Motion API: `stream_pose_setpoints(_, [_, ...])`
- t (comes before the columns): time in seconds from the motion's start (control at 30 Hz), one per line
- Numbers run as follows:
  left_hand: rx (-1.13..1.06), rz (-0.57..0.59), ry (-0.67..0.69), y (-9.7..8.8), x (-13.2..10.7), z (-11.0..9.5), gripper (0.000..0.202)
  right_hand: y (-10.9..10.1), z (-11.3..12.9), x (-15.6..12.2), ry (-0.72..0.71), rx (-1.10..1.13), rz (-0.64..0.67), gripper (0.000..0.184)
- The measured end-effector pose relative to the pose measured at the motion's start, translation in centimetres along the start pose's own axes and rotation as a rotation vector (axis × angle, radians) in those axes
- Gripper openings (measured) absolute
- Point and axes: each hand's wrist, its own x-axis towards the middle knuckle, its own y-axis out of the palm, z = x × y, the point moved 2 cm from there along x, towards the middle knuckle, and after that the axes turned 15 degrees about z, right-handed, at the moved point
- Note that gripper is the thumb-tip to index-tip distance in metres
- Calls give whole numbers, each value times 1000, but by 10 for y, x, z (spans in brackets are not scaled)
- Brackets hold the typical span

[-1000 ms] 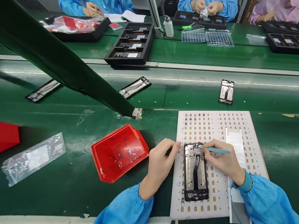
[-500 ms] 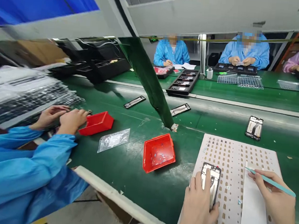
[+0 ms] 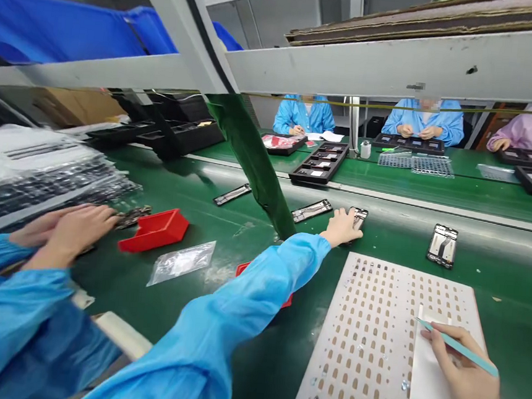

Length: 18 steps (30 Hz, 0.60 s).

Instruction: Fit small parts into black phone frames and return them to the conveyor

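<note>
My left hand [image 3: 340, 227] is stretched far out over the green conveyor belt [image 3: 384, 234] and its fingers lie on a phone frame [image 3: 359, 217] resting there. My right hand [image 3: 464, 378] rests on the perforated white board [image 3: 375, 333] near me and pinches teal tweezers [image 3: 455, 347], their tip pointing left over a white paper strip [image 3: 430, 394]. No phone frame lies on the board.
Other phone frames [image 3: 441, 244] [image 3: 312, 210] [image 3: 231, 194] lie on the belt. Two red bins [image 3: 156, 230] [image 3: 245, 269] and a clear plastic bag [image 3: 181, 260] sit to the left. A co-worker's hands [image 3: 68, 229] work at my left. A green slanted post [image 3: 251, 161] stands ahead; black trays [image 3: 320, 161] and several people beyond.
My left hand took the phone frame off the white board and carried it out to the belt. The right hand drew back with the tweezers. My view lifted and turned left.
</note>
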Motion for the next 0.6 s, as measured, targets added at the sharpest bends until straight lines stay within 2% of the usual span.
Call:
stream_pose_setpoints(0.1, [4, -4, -38, 17, 42, 6, 50, 2, 4, -1, -32, 30, 27, 34])
stream_pose_setpoints(0.2, [20, -17, -31, 22, 62, 22, 52, 3, 10, -3, -42, 43, 41, 27])
stream_pose_setpoints(0.33, [63, 10, -77, -1, 78, 68, 54, 3, 13, -5, -33, 20, 33, 28])
stream_pose_setpoints(0.47, [66, 144, -219, -27, 86, 117, 47, 0, 8, -4, -47, -11, 34, 30])
stream_pose_setpoints(0.53, [42, 199, -241, -31, 89, 131, 44, -1, 6, -3, -55, -30, 34, 29])
stream_pose_setpoints(0.6, [3, 212, -210, -31, 90, 135, 42, -2, 5, -2, -71, -47, 12, 29])
